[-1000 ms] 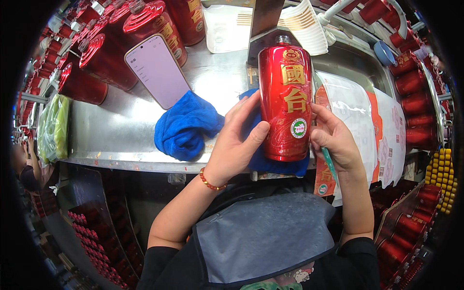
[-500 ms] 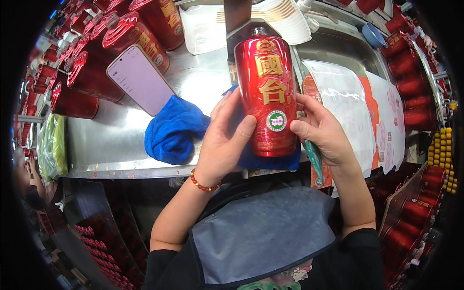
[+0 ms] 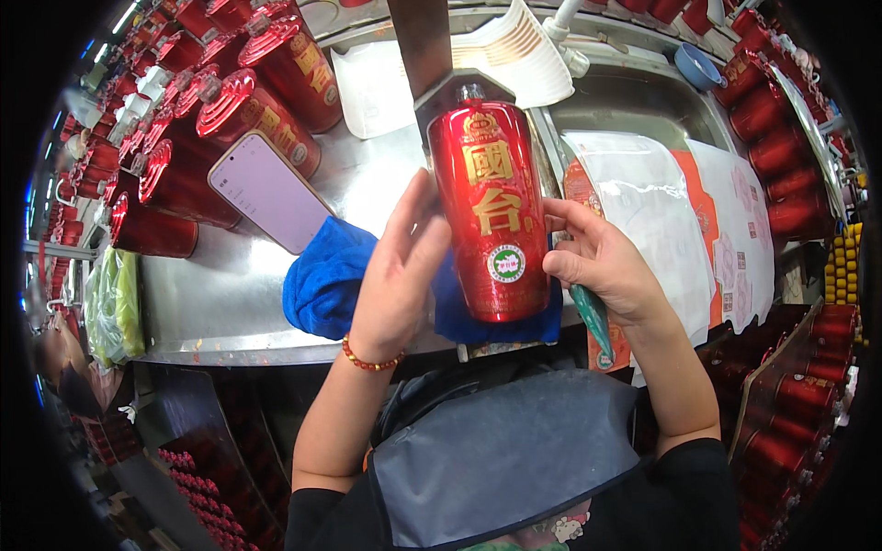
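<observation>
A glossy red bottle with gold lettering and a round green-and-white sticker lies face up, its neck away from me. A blue cloth shows beneath its base. My left hand is open along the bottle's left side, fingers stretched and seemingly just off it. At the other side, my right hand has its thumb and forefinger next to the bottle; whether they touch it is unclear. A green tapered tool is tucked in the right hand, its end sticking out toward me. The other end is hidden.
Left on the metal table are a bunched blue towel, a phone and several red bottles. Sticker sheets lie on the right. A dark metal post stands behind the bottle, beside a white tray.
My left hand has let go of the bottle and drawn away to the left. The right fingers have loosened. The whole scene sits slightly lower in view.
</observation>
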`<state>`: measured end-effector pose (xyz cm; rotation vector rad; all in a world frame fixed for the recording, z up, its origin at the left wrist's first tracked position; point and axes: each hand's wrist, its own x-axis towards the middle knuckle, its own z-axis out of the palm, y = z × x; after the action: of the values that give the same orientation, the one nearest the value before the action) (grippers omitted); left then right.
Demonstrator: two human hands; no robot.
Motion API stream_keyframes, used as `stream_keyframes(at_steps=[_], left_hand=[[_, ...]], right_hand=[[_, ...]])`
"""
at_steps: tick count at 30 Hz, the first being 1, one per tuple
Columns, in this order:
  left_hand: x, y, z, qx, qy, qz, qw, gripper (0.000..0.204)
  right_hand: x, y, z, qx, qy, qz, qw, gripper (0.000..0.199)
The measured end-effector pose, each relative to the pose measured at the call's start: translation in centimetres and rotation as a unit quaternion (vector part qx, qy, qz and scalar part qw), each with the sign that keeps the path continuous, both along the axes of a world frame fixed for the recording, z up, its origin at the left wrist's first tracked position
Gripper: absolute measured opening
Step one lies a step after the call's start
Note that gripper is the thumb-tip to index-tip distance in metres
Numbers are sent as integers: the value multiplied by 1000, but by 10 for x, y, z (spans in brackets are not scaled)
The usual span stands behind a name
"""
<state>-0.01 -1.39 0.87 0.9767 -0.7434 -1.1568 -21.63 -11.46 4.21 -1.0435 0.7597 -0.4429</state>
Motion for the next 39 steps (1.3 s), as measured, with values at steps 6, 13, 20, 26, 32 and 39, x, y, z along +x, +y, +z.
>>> stream_keyframes(at_steps=[6, 13, 20, 26, 32, 39], left_hand=[[8, -52, 43, 98, -80, 25, 992, 82], [5, -72, 44, 105, -90, 45, 989, 51], [13, -71, 29, 61, -94, 39, 993, 61], [1, -15, 14, 43, -136, 55, 988, 53], [-6, 17, -25, 48, -164, 20, 985, 55], [-4, 18, -30, 56, -174, 2, 983, 59]], right_hand=[[10, 0, 5, -49, 18, 25, 998, 81], [15, 2, -2, -41, 18, 6, 999, 85], [14, 0, -2, -41, 6, 17, 999, 84], [3, 1, -1, -20, 2, 18, 1000, 82], [2, 1, -4, 0, -31, 24, 999, 75], [-1, -1, -2, -4, 15, 24, 1000, 81]])
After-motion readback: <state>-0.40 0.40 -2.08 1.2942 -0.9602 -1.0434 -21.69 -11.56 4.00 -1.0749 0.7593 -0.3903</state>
